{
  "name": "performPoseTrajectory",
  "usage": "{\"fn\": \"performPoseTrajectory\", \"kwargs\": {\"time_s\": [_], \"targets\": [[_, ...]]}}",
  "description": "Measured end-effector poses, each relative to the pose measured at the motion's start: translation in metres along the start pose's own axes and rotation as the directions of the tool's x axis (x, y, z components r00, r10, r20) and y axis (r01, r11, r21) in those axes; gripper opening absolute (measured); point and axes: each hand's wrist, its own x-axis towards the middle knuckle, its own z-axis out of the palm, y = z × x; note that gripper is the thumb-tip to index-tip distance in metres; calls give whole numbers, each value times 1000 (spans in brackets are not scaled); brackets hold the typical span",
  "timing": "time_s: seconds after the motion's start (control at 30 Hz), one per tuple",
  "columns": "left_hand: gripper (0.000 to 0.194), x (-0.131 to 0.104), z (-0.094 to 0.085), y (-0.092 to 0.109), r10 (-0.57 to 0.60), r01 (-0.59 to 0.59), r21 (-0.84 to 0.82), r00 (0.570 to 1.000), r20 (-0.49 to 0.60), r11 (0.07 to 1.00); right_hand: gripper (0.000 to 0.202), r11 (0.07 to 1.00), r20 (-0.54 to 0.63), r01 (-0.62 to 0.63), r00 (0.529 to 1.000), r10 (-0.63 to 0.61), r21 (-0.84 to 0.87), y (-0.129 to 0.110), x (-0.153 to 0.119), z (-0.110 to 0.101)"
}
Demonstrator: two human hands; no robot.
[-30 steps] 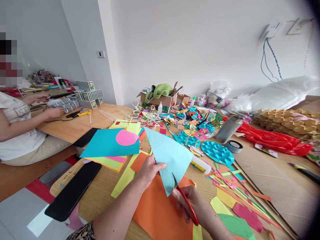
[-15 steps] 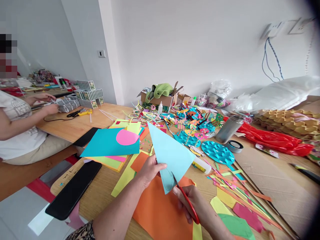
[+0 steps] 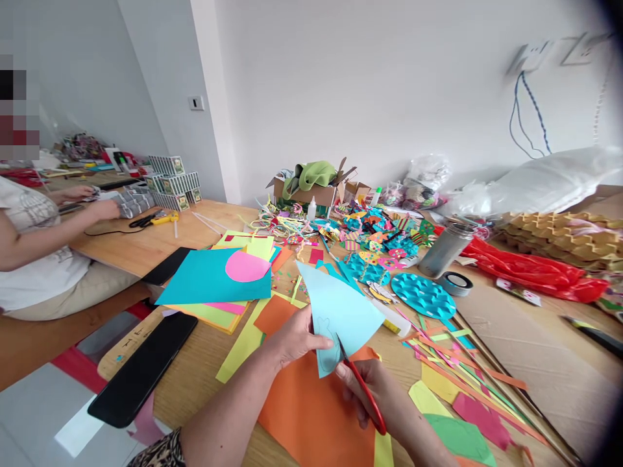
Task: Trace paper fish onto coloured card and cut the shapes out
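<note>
A light blue sheet of paper (image 3: 341, 301) with a pencilled outline is pinched by its left edge in my left hand (image 3: 296, 338), thumb on top. My right hand (image 3: 365, 389) is closed around red-handled scissors (image 3: 366, 395), whose blades reach the sheet just beside the drawn lines. Under both hands lies a large orange sheet (image 3: 311, 408) with yellow paper beneath it. A teal sheet (image 3: 195, 279) carrying a pink paper shape (image 3: 247, 266) tops a stack to the left.
Paper strips (image 3: 467, 363) and a green cutout (image 3: 460, 438) lie at right. Behind are blue discs (image 3: 423, 295), a metal cup (image 3: 445, 251) and a tape roll (image 3: 456, 283). A black phone-like slab (image 3: 143, 370) rests at the left edge. Another person's hand (image 3: 104, 209) works at far left.
The light blue sheet has tilted and curved, its upper tip lower and further right. My left hand has shifted slightly right along it. The scissors stay near the same spot.
</note>
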Motion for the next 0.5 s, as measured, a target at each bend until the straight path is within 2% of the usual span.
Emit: {"fn": "performPoseTrajectory", "kwargs": {"time_s": [0.5], "targets": [[56, -1, 1, -2, 7, -6, -25, 1000, 15, 1000, 62, 999, -70, -49, 996, 48, -10, -3, 1, 6]]}}
